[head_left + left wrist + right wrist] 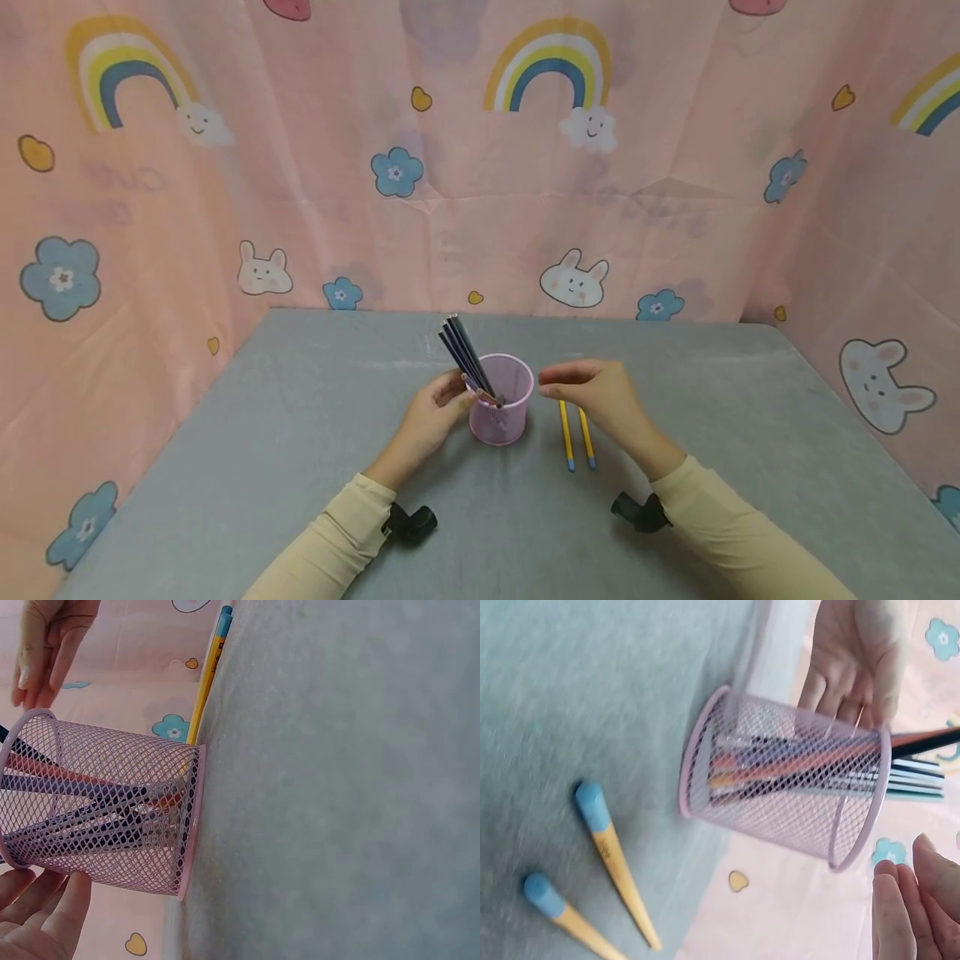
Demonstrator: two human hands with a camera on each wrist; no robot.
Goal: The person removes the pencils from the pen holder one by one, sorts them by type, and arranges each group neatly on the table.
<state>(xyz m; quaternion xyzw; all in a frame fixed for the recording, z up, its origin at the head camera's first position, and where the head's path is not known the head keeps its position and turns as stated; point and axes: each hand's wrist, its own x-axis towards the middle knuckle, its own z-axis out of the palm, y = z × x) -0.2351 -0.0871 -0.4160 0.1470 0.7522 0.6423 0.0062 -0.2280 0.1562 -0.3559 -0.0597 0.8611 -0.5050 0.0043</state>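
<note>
A pink wire-mesh pen holder (498, 425) stands upright on the grey table. Several dark pencils (467, 354) lean to the left inside it, with an orange pencil (67, 771) and a purple one (45, 785) seen through the mesh. My left hand (431, 417) holds the holder's left side, its fingers curved against the wall near the rim. To the right of the rim hovers my right hand (600, 396), apart from the holder, fingers extended and holding nothing. Below that hand lie two yellow pens with blue ends (567, 437), side by side.
Pink printed cloth (480, 225) hangs behind and along both sides of the grey table (315, 417). A black wrist mount (411, 525) sits under the left sleeve, and another black mount (641, 511) under the right one.
</note>
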